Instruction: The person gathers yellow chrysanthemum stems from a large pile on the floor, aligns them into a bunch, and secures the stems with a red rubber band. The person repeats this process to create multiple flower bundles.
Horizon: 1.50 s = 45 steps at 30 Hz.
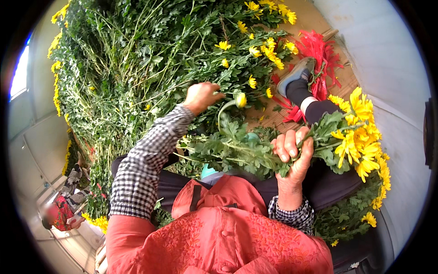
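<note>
My right hand is closed around the leafy stems of a bunch of yellow chrysanthemums. The flower heads point right, and the cut stems reach left across my lap. My left hand is over the near edge of a large heap of chrysanthemum stems, its fingers partly bent and apart, with nothing visible in them. Just right of its fingertips is a single yellow bud on a curved stem.
Red plastic strips lie by my outstretched shoe on a brown board floor. More cut chrysanthemums lie beside my right thigh. A pale wall rises at right. Another person sits at far left.
</note>
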Each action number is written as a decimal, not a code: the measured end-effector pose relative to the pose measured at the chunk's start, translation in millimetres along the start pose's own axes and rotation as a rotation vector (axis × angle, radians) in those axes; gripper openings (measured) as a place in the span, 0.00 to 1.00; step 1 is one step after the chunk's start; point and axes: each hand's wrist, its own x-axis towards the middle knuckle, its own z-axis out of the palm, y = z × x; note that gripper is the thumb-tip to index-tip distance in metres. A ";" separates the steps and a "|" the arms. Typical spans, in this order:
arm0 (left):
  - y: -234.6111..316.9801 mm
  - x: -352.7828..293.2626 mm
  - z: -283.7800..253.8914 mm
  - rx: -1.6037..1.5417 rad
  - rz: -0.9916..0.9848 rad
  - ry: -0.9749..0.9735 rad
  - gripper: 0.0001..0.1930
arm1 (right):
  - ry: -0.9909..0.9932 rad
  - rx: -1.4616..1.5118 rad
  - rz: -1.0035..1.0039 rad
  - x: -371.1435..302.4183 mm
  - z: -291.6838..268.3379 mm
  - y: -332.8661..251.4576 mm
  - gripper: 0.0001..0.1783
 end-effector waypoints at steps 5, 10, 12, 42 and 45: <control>-18.8 14.8 61.1 0.252 -0.120 -0.091 0.04 | 0.029 -0.021 0.085 16.0 3.4 7.0 0.15; 12.1 -5.5 -54.2 -0.135 -0.149 0.278 0.08 | 0.126 0.097 0.173 29.6 -6.4 23.0 0.15; 34.7 -14.0 -97.4 -0.017 -0.095 0.302 0.10 | 0.160 0.055 0.146 33.3 -8.9 28.3 0.13; 190.8 -60.2 -130.6 0.088 0.302 0.008 0.21 | -0.110 -0.186 0.059 9.7 0.1 22.6 0.31; 180.5 -56.6 -147.7 0.116 0.307 -0.099 0.21 | -0.051 0.015 0.114 3.4 7.4 16.1 0.27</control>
